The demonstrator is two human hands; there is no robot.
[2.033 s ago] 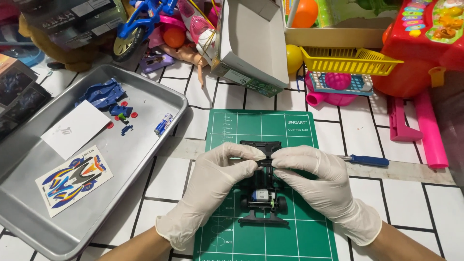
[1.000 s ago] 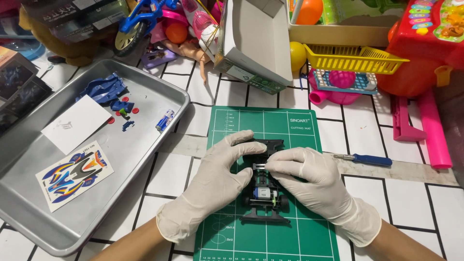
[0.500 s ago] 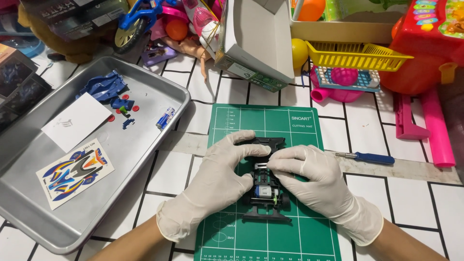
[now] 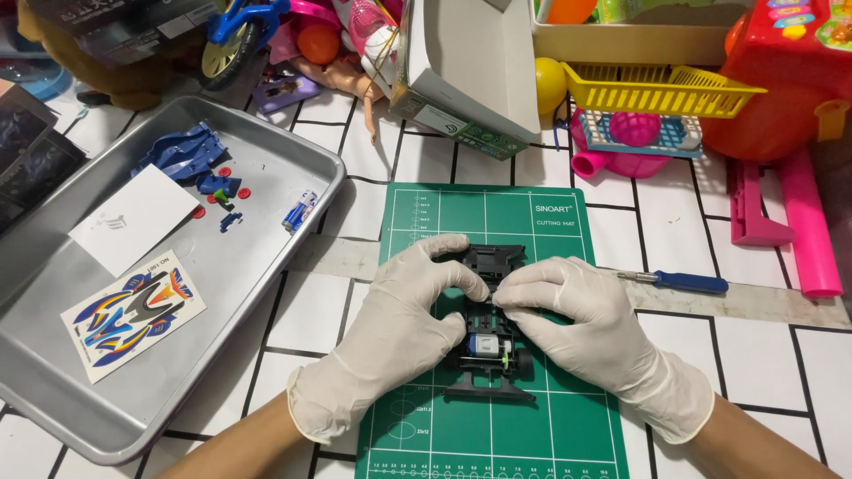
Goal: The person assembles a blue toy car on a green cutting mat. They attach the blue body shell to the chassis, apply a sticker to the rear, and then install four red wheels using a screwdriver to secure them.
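A black toy car chassis (image 4: 491, 341) with a small motor lies on a green cutting mat (image 4: 470, 213). My left hand (image 4: 390, 328), in a white glove, grips the chassis from the left with the fingers curled over its middle. My right hand (image 4: 590, 324), also gloved, holds it from the right, fingertips pinched on a part at the chassis centre. The fingertips of both hands meet above the chassis and hide its middle.
A metal tray (image 4: 266, 266) at left holds a sticker sheet (image 4: 133, 312), a white card (image 4: 133, 218), blue plastic parts (image 4: 188, 160) and a small battery (image 4: 299, 211). A blue-handled screwdriver (image 4: 683, 282) lies right of the mat. A cardboard box (image 4: 470, 71) and colourful toys crowd the back.
Both hands stay on the chassis; the fingertips have shifted slightly towards its centre. The view has drifted a little.
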